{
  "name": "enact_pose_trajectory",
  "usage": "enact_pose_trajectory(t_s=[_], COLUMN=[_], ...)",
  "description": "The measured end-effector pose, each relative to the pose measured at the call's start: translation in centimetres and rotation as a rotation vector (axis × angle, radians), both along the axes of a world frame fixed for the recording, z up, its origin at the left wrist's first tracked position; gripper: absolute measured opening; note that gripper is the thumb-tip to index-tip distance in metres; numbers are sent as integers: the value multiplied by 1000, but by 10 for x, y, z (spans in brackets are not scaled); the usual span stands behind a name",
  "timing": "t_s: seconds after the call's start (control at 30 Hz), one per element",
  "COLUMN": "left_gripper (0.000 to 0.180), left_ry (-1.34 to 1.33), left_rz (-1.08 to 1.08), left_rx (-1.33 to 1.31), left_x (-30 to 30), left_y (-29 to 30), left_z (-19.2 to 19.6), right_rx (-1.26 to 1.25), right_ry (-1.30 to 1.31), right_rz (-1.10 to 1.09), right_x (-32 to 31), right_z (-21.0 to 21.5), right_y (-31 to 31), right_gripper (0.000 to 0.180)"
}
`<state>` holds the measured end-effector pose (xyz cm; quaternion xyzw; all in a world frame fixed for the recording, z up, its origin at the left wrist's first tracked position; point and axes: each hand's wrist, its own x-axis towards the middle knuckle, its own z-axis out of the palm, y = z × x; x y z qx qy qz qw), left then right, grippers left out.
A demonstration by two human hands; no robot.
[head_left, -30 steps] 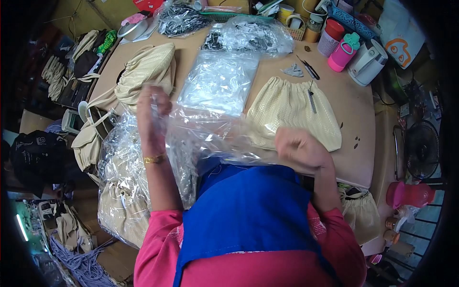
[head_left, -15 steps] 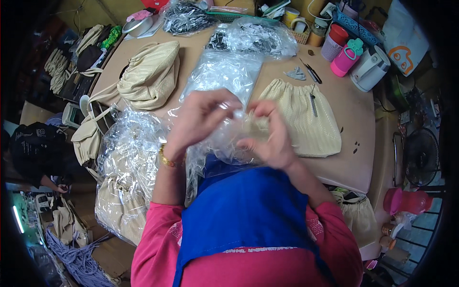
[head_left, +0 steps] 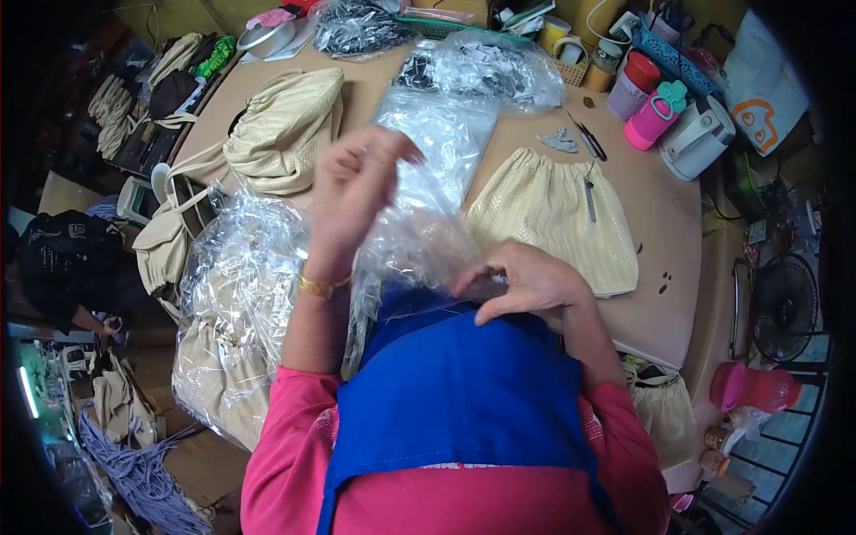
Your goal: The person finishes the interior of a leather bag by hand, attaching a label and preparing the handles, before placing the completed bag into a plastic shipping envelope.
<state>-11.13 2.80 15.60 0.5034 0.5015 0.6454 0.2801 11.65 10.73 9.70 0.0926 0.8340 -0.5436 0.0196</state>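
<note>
A clear plastic bag [head_left: 415, 236] stands raised before my apron, its upper edge slanting down to the right. My left hand [head_left: 357, 192] is closed, pinching the top of this bag, slightly blurred. Lower down, my right hand [head_left: 535, 281] has thumb and fingers apart, with its fingertips at the bag's right side. Beyond the bag lies a stack of flat clear plastic bags [head_left: 446, 129]. Right of it rests a cream woven drawstring bag [head_left: 553, 218] with a dark zipper pull.
Plastic-wrapped cream bags [head_left: 236, 312] fill the left side, below a cream backpack [head_left: 290, 129]. Dark snips [head_left: 588, 138], a pink bottle [head_left: 655, 116] and a white kettle [head_left: 698, 138] stand far right. Another person [head_left: 71, 263] is at far left; a fan [head_left: 783, 308] is at right.
My hands have moved apart: the left up and slightly left, the right lower and nearer my apron. The plastic bag's edge now stretches between them.
</note>
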Motion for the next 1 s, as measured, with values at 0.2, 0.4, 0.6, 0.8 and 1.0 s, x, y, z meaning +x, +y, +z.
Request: enact_pose_trajectory(t_s=[0.2,0.4,0.6,0.8,1.0], left_gripper=[30,41,32,39,31], left_ry=[-774,193,-27,-40,-216], left_rz=[40,-513,-328,-602,-241], left_rx=[205,-102,-179,-336,-167], left_x=[-25,-90,-66,-62,-54], left_y=[10,-13,-11,-25,-14], left_z=[32,1,-12,-22,-9], right_rx=[221,-322,-340,-597,-191], right_ry=[283,629,301,704,-67], right_rz=[108,-217,-78,-809,-5], right_x=[16,84,105,108,113], right_z=[-18,-15,18,-4,9], right_y=[0,33,33,29,31], right_gripper=[25,26,16,21,20])
